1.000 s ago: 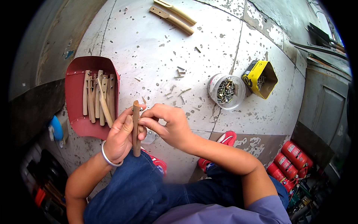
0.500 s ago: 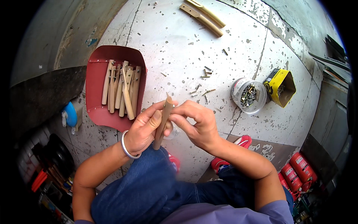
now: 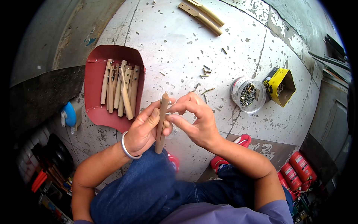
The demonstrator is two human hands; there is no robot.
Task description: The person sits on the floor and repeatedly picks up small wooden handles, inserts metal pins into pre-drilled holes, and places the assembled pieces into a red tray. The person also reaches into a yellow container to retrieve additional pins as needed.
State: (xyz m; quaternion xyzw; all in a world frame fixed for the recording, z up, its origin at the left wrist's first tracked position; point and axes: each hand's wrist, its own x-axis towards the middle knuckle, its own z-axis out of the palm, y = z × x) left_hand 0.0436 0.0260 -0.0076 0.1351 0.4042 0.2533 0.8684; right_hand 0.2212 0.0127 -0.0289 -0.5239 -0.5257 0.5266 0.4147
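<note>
1. The floor [image 3: 164, 48], pale and speckled, carries the containers and the loose metal.

2. The tray [image 3: 93, 84], red with a riveted wall, lies toward the floor's left edge. Several wooden sticks [image 3: 119, 93] lie in it, roughly side by side, one aslant over others.

3. The box [image 3: 274, 76], yellow and black, is toward the floor's right edge, with metal pieces inside. Just left of it is the tub [image 3: 235, 87], clear and holding many bolts [image 3: 248, 94]; whether the two touch is hard to tell.

4. The left hand [image 3: 143, 125] is clamped around a single stick [image 3: 162, 123], its thumb along one side and fingers behind.

5. The right hand [image 3: 199, 121] is just beside it, thumb and forefinger brought together on a small metal pin [image 3: 167, 113] against the stick's right side.

6. The held stick is nearly upright in view, off the floor, between the hands and beyond the tray's near right corner. It looks light, stiff and fairly smooth, unlikely to bend or break; the best hold seems to be around mid-shaft, clear of the metal.

7. The pin would be light, hard and easily dropped: a fingertip pinch suits it. Loose pins [image 3: 207, 72] lie mid-floor, left of the tub.
</note>
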